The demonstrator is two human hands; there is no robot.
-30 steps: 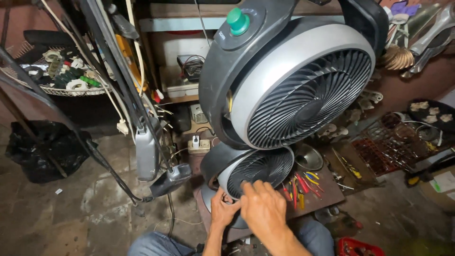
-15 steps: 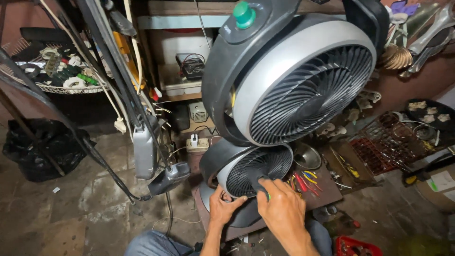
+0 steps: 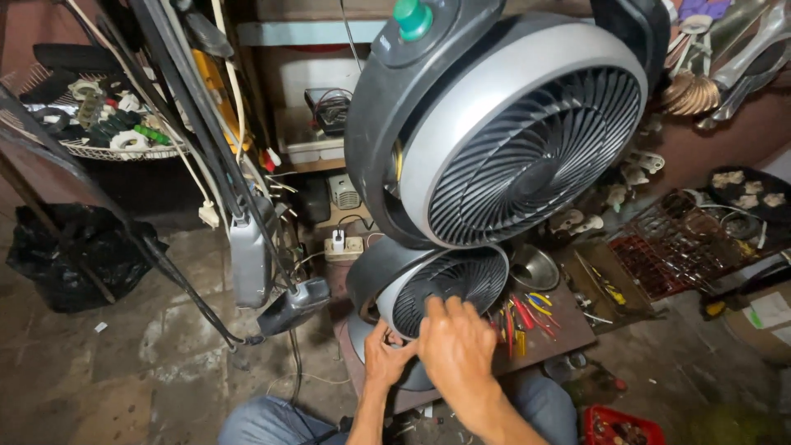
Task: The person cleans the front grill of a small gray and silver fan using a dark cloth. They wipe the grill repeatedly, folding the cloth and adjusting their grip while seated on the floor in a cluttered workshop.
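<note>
The scene is lit softly and evenly from above, with no hard glare. The big fan (image 3: 527, 140) grille looks sharp. Corners are dim, and the floor (image 3: 124, 371) is dark. Straight lines bend at the edges. The right hand (image 3: 457, 350) is slightly blurred.

Upper fan (image 3: 527, 156) overhangs; hand tools (image 3: 519, 317) crowd the right.

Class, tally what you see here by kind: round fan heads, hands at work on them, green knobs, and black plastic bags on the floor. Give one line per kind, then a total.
Round fan heads: 2, the upper fan head and the lower fan head
Hands: 2, left hand and right hand
Green knob: 1
Black plastic bag: 1
Total: 6
</note>
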